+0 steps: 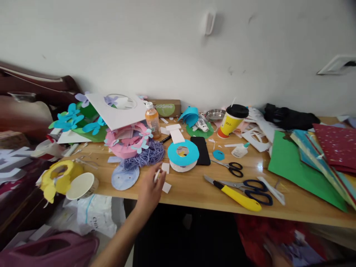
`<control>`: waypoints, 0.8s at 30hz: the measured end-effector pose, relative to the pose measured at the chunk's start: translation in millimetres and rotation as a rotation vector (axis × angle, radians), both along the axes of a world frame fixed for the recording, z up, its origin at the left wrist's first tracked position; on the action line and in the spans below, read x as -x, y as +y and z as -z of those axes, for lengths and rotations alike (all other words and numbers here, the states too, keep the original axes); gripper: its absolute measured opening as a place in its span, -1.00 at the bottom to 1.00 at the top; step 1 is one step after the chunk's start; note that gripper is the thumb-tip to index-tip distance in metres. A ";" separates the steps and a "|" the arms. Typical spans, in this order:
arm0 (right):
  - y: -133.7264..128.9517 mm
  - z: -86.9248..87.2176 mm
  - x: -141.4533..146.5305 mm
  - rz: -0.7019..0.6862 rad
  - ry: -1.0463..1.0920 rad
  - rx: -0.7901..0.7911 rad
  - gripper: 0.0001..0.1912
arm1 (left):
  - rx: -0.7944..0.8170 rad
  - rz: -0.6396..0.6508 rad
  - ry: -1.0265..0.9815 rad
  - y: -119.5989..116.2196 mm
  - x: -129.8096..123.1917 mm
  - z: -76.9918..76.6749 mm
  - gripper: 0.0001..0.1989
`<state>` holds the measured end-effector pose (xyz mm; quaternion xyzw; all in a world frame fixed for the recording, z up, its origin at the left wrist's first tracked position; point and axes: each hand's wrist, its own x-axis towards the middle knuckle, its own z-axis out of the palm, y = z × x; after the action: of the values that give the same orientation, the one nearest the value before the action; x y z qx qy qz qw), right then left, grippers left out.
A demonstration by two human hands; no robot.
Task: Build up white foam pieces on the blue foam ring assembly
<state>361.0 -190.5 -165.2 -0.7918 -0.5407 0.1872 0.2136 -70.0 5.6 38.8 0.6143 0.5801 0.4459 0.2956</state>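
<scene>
My left hand is over the front of the wooden table, its fingers closed on a small white piece whose kind I cannot make out. Just past it is a ring-shaped paper piece with a blue top and white sides. Small white paper rectangles lie beside the fingers. To the left are a pale blue paper disc and a heap of purple yarn. Low at the right, my right hand is blurred near a red bag below the table edge; its fingers are smeared.
A yellow-handled cutter, navy scissors and black scissors lie right of centre. A bottle and yellow cup stand behind. Green card covers the right. A white bowl sits at the left edge.
</scene>
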 end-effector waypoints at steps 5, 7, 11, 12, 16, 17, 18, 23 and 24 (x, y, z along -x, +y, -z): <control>33.6 -35.8 113.1 -0.340 -0.172 -0.138 -0.47 | -0.117 -0.055 -0.053 45.2 4.1 11.0 -0.73; 45.4 -49.7 143.2 -0.438 -0.266 -0.146 -0.43 | -0.168 0.026 0.076 53.1 11.6 15.9 -0.78; 60.1 -61.4 154.1 -0.680 -0.307 -0.091 -0.40 | -0.251 0.068 0.318 59.8 24.9 15.7 -0.71; 63.4 -61.9 153.6 -0.712 -0.308 -0.057 -0.39 | -0.262 0.055 0.344 60.4 25.9 14.2 -0.66; 83.3 -64.8 159.1 -0.873 -0.257 0.140 -0.36 | -0.270 0.038 0.430 57.9 21.3 13.7 -0.55; 89.5 -66.3 160.5 -0.927 -0.227 0.186 -0.37 | -0.252 0.025 0.461 56.3 19.6 16.4 -0.54; 95.5 -67.9 160.8 -0.966 -0.200 0.223 -0.38 | -0.231 0.013 0.500 54.4 18.5 20.2 -0.54; 113.7 -70.6 144.2 -0.945 -0.187 0.316 -0.43 | -0.217 0.077 0.781 46.6 19.9 35.1 -0.63; 114.5 -69.7 139.9 -0.936 -0.187 0.324 -0.44 | -0.218 0.086 0.823 46.0 20.4 34.9 -0.65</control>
<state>221.0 -76.0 -95.4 -0.5008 -0.8186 0.2728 -0.0682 -90.3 51.6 3.9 0.7924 0.5728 0.2094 -0.0089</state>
